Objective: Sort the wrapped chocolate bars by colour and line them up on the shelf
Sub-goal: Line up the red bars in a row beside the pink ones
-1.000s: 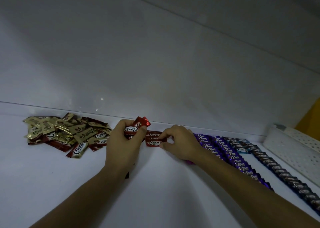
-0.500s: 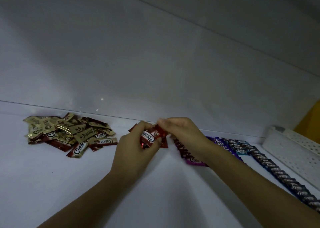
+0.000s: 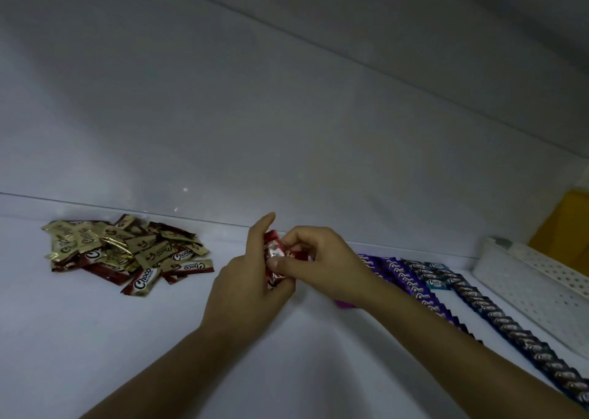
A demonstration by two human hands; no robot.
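Both hands pinch red bars beside "Choco"-labelled pile.

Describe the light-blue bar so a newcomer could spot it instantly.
Start at the white perforated tray on the shelf's right. Just left of it run a dark row and a purple row. The light-blue bar lies between them near the far end, the only pale-blue wrapper.

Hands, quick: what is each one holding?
Left hand: closed on the red bars.
Right hand: fingers pinching the same red bars.
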